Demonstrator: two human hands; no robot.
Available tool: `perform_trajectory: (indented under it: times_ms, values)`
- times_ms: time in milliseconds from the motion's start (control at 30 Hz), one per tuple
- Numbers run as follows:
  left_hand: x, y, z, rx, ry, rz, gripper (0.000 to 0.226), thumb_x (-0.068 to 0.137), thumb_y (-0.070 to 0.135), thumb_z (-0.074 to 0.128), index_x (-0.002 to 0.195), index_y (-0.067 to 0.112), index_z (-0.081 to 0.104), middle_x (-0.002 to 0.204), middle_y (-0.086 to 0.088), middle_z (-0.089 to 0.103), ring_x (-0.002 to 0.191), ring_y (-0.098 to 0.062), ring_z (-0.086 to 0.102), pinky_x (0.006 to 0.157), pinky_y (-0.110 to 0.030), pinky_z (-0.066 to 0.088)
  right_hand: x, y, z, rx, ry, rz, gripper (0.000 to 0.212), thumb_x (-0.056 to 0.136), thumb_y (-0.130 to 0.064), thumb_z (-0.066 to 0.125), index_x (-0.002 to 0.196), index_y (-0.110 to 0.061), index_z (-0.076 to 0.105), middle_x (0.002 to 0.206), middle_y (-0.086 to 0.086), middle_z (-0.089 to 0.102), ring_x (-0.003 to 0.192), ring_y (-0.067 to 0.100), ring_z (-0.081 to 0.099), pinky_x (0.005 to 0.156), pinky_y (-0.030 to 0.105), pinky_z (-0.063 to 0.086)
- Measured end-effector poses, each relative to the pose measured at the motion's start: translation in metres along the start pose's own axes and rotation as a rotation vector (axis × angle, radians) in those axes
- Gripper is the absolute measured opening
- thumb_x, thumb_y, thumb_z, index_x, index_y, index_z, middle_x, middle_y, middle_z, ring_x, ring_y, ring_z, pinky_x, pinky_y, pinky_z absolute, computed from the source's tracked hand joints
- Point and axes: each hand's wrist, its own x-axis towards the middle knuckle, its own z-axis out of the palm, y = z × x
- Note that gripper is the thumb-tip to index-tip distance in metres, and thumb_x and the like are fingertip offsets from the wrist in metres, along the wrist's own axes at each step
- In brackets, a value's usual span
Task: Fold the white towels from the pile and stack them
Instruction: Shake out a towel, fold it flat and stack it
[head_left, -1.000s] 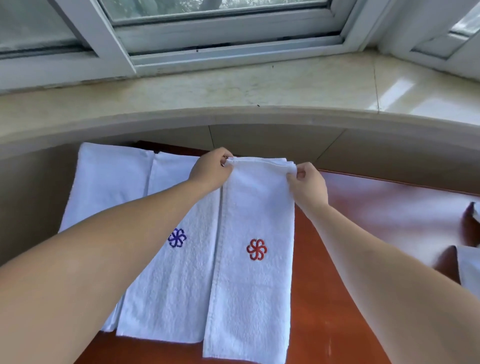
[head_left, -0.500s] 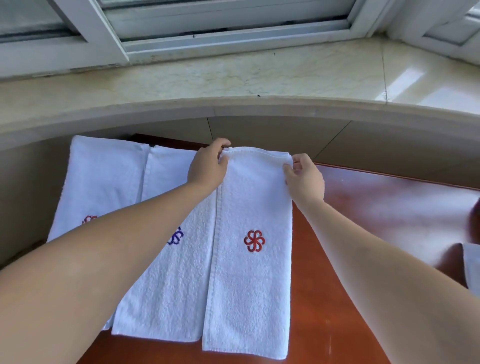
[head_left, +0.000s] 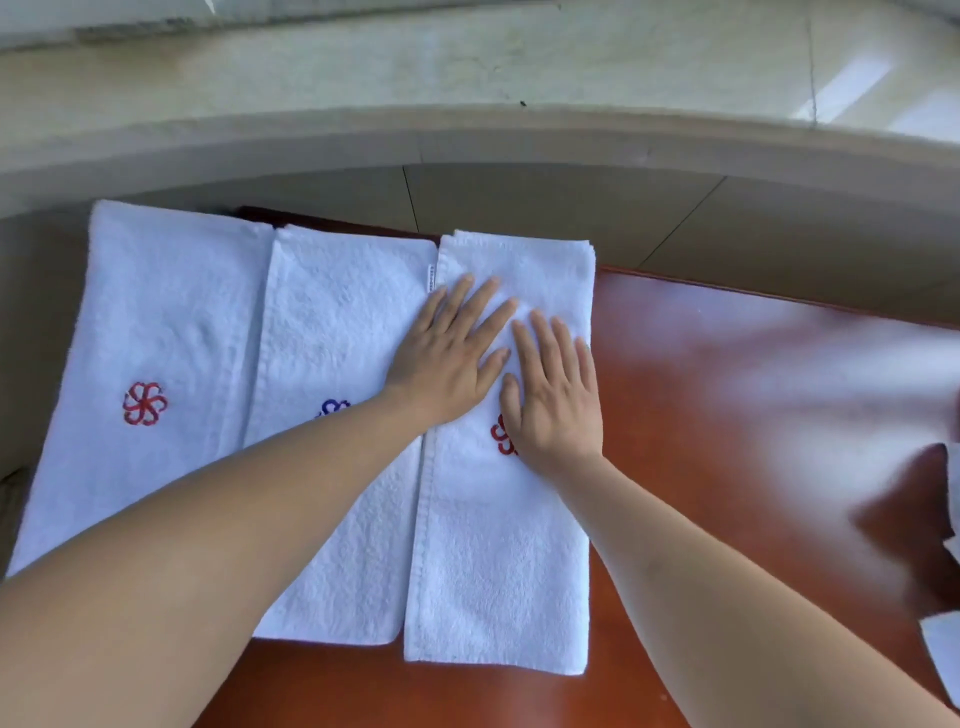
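Observation:
Three folded white towels lie side by side on the red-brown table (head_left: 727, 467). The right towel (head_left: 498, 561) has a red flower emblem, partly under my right hand. My left hand (head_left: 452, 353) and my right hand (head_left: 556, 395) both lie flat on its upper half, fingers straight and spread. The middle towel (head_left: 337, 338) carries a blue emblem mostly hidden by my left forearm. The left towel (head_left: 171, 322) shows a red flower emblem and overhangs the table's left side.
A stone window sill (head_left: 467, 78) curves along the back, with a wall face below it. White towel pieces (head_left: 945, 644) poke in at the right edge of the table.
Both hands let go of the right towel's far corners and moved toward me, now lying flat on it. The view has tilted down.

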Motion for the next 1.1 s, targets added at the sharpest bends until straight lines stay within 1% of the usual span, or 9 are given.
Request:
perform_trajectory:
  times_ms: [200,367,467,600,700,800,900,967,1100]
  values:
    - [-0.001,-0.001,0.009,0.011,0.04,0.004,0.061,0.106,0.05,0.017,0.164,0.027,0.016,0.171,-0.002,0.012,0.158,-0.025,0.006,0.127,-0.046,0.008,-0.001,0.003,0.011,-0.031,0.024,-0.005,0.061,0.105,-0.039,0.03,0.161,-0.017,0.026,0.169,0.004,0.022,0.157,0.024,0.012,0.127,0.046,0.01]
    - [-0.01,0.008,-0.004,0.081,-0.037,-0.045,0.062,0.107,0.05,0.013,0.164,0.029,0.003,0.172,0.001,-0.002,0.158,-0.022,-0.004,0.127,-0.045,0.0,-0.006,-0.004,0.004,-0.068,-0.051,0.01,0.062,0.106,-0.04,0.024,0.164,-0.018,0.015,0.171,0.003,0.011,0.158,0.023,0.004,0.128,0.046,0.005]
    - [-0.03,0.022,-0.014,0.103,-0.097,-0.047,0.063,0.107,0.047,0.014,0.164,0.023,0.002,0.172,0.001,-0.006,0.158,-0.021,-0.006,0.127,-0.045,-0.002,-0.014,-0.009,-0.001,-0.097,-0.119,0.018,0.062,0.107,-0.04,0.021,0.164,-0.018,0.01,0.172,0.005,0.006,0.158,0.025,0.0,0.128,0.046,0.002]
    - [-0.093,0.044,-0.011,0.084,-0.14,0.01,0.065,0.108,0.046,0.014,0.164,0.016,0.003,0.172,0.0,-0.005,0.158,-0.021,-0.006,0.127,-0.044,-0.002,-0.066,-0.018,-0.006,-0.034,-0.124,-0.016,0.061,0.107,-0.035,0.03,0.163,-0.015,0.017,0.171,0.007,0.012,0.158,0.03,0.005,0.127,0.046,0.003]
    - [-0.145,0.056,-0.007,0.066,-0.152,0.049,0.069,0.104,0.054,0.012,0.164,0.021,0.01,0.172,-0.001,0.0,0.158,-0.024,-0.001,0.126,-0.048,0.004,-0.121,-0.024,-0.007,-0.013,-0.118,-0.046,0.061,0.105,-0.033,0.035,0.162,-0.012,0.025,0.169,0.008,0.018,0.157,0.03,0.01,0.128,0.046,0.005]
    - [-0.193,0.065,-0.003,0.054,-0.125,0.107,0.074,0.101,0.067,0.024,0.163,0.027,0.021,0.17,-0.005,0.011,0.157,-0.03,0.011,0.125,-0.053,0.013,-0.169,-0.028,-0.009,-0.023,-0.114,-0.075,0.062,0.104,-0.037,0.035,0.16,-0.01,0.03,0.167,0.012,0.023,0.156,0.034,0.017,0.126,0.051,0.014]
    - [-0.229,0.071,-0.001,0.095,-0.218,0.122,0.092,0.089,0.084,0.02,0.163,0.033,0.004,0.172,-0.001,-0.004,0.158,-0.028,-0.003,0.126,-0.054,0.005,-0.206,-0.031,-0.013,-0.034,-0.135,-0.114,0.063,0.104,-0.039,0.042,0.159,-0.011,0.032,0.167,0.014,0.024,0.155,0.036,0.018,0.125,0.053,0.018]
    - [-0.246,0.075,-0.001,0.135,-0.261,0.096,0.098,0.085,0.088,0.018,0.162,0.034,-0.007,0.17,0.003,-0.016,0.157,-0.026,-0.013,0.125,-0.054,-0.002,-0.225,-0.033,-0.017,-0.043,-0.189,-0.133,0.064,0.105,-0.041,0.042,0.161,-0.013,0.029,0.168,0.012,0.02,0.156,0.035,0.015,0.126,0.052,0.015]
    - [-0.268,0.089,-0.014,0.127,-0.345,0.022,0.091,0.093,0.073,0.036,0.162,0.033,-0.009,0.17,0.003,-0.018,0.157,-0.027,-0.011,0.125,-0.052,-0.005,-0.252,-0.036,-0.032,-0.121,-0.366,-0.15,0.07,0.103,-0.04,0.04,0.164,-0.017,0.013,0.171,0.008,0.006,0.158,0.031,0.002,0.127,0.047,0.004]
